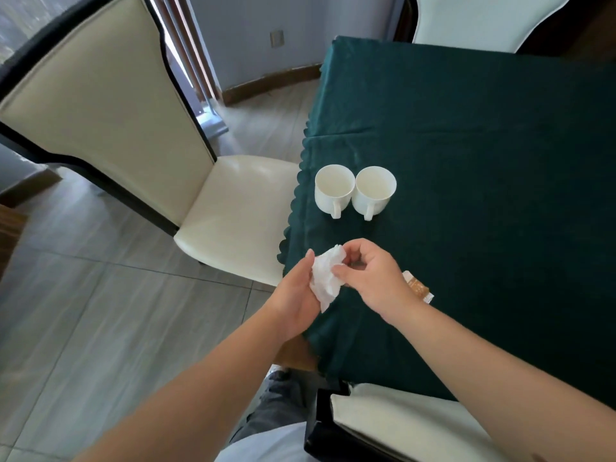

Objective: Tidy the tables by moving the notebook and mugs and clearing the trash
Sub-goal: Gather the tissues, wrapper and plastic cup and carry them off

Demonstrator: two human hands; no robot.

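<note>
Both hands, left hand (296,295) and right hand (370,278), pinch a crumpled tissue (325,278) over the table (500,161) edge; soft, weightless (probably tearable), it should bunch anywhere, best balled in one palm

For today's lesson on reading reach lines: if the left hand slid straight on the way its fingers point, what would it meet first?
The left hand, cradling the crumpled tissue, points up and away toward the left mug. That mug is probably first in line; the tablecloth between looks bare. Depth is uncertain from a single view.
</note>
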